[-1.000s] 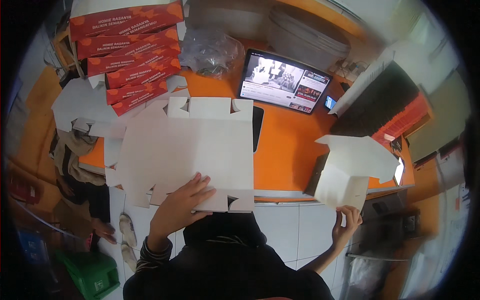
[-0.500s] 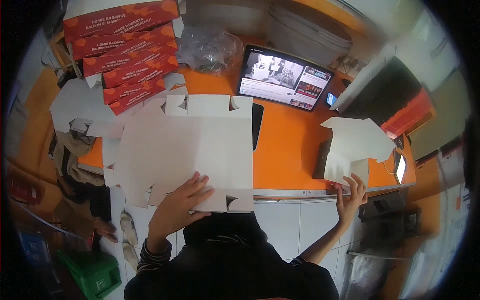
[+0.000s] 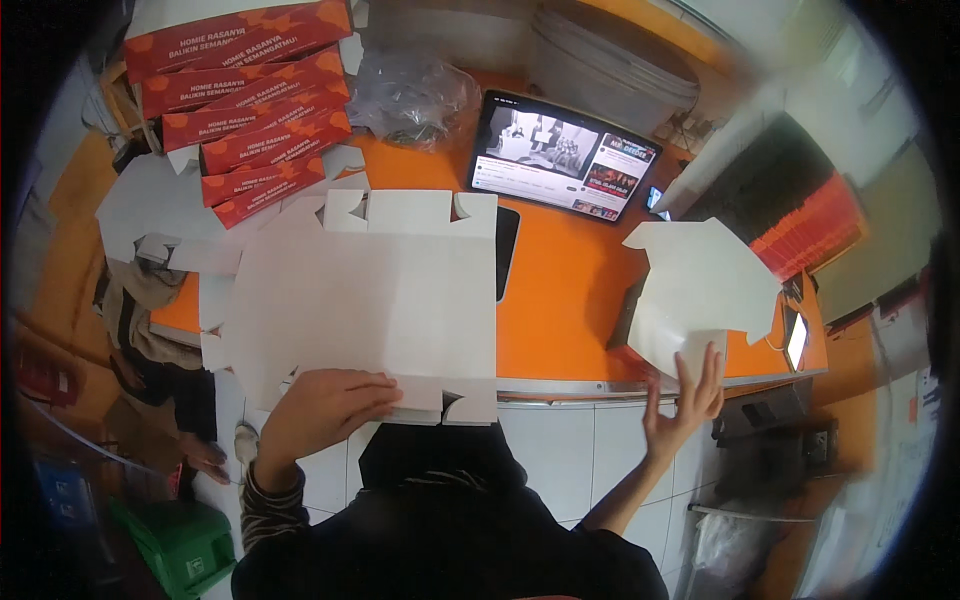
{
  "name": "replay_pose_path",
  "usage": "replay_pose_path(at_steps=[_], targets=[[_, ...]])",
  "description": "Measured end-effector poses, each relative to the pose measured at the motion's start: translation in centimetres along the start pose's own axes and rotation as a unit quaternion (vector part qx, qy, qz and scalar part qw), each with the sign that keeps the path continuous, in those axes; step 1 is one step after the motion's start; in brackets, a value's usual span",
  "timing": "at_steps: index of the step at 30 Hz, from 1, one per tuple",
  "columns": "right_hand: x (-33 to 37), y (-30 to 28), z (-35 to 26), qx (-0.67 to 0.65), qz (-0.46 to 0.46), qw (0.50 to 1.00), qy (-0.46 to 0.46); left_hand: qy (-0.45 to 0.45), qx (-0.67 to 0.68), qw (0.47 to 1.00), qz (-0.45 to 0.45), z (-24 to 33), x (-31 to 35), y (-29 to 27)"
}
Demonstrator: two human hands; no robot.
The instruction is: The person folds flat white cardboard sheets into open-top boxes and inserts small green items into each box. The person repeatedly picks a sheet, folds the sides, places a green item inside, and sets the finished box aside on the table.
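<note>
A flat white cardboard box blank point(image 3: 370, 290) with slotted flaps lies in front of me, its near edge overhanging the table. My left hand point(image 3: 330, 408) is closed at that near edge, fingers pressed together over the flap; its thumb is hidden. To the right, a partly folded white cardboard box point(image 3: 685, 285) stands by the table's front edge with its panel raised. My right hand point(image 3: 685, 405) is open at its near side, fingers spread, the fingertips in front of the box; whether they touch it I cannot tell.
Stacked red folded boxes point(image 3: 250, 120) stand at the far left beside a clear plastic bag point(image 3: 415, 100). A tablet point(image 3: 565, 155) leans at the back of the orange table point(image 3: 555, 300). A phone point(image 3: 796, 340) lies right. A green bin point(image 3: 175, 540) is on the floor.
My left hand has slid back from lying spread on the blank to its near edge, fingers together. My right hand has spread its fingers, and the folded box's raised panel has opened wider.
</note>
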State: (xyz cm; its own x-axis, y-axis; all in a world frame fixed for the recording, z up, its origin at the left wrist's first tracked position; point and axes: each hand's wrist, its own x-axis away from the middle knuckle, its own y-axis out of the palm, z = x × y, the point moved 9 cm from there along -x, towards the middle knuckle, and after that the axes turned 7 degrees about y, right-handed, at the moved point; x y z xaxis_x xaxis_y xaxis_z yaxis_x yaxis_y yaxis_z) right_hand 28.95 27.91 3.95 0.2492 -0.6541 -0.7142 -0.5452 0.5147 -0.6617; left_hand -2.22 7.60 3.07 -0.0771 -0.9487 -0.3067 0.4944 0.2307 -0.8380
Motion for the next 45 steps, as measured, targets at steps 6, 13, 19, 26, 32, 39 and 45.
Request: replay_pose_path(at_steps=[6, 13, 19, 26, 32, 39, 45], targets=[[2.6, 3.1, -9.2, -0.385, -0.164, 0.903, -0.092, -0.108, 0.085, 0.99, 0.023, -0.6, -1.5, -1.9], [0.5, 6.3, -18.4, -0.583, -0.253, 0.752, -0.174, -0.249, 0.309, 0.916, 0.063, -4.0, -0.4, -2.7], [-2.2, 5.8, -20.7, -0.641, -0.257, 0.704, -0.164, -0.258, 0.41, 0.858, 0.173, -7.7, 2.4, -1.7], [-3.7, 3.4, -22.4, -0.642, -0.208, 0.705, -0.216, -0.224, 0.444, 0.815, 0.298, -6.5, 2.9, -2.8], [-3.3, 5.1, -22.4, -0.523, -0.31, 0.78, -0.149, -0.205, 0.428, 0.797, 0.373, -6.6, 4.7, -3.4], [-2.9, 3.5, -23.0, -0.56, -0.259, 0.743, -0.259, -0.178, 0.405, 0.805, 0.396, -4.1, 4.7, -4.1], [-1.5, 0.2, -27.2, -0.587, -0.18, 0.708, -0.348, -0.185, 0.322, 0.828, 0.421, -1.8, 4.2, -3.1]])
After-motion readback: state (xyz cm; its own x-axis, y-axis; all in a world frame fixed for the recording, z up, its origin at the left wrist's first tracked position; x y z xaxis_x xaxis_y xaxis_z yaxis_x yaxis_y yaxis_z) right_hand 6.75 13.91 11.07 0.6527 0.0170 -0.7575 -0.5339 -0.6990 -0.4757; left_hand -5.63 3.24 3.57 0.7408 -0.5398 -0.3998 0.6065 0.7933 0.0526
